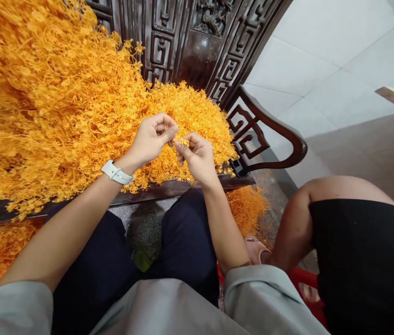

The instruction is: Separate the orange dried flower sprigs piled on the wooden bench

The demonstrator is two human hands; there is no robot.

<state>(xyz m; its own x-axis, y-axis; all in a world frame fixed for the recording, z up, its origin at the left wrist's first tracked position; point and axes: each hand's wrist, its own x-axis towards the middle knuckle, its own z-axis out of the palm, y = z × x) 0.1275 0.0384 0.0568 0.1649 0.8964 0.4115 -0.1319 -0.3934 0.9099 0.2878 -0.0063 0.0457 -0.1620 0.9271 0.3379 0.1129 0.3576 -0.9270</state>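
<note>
A big heap of orange plastic flower sprigs (60, 102) covers the seat of a dark carved wooden bench (169, 46). My left hand (153, 137), with a white watch on its wrist, and my right hand (197, 156) meet in front of the heap. Both are pinched shut on one small orange sprig (182, 141) held between their fingertips. My knees in dark trousers are below.
The bench's curved armrest (270, 135) juts out to the right. More orange sprigs (247, 207) lie on the floor beside my knee and at the lower left. Another person's bare knee and black shorts (350, 242) sit close on my right, above a red stool.
</note>
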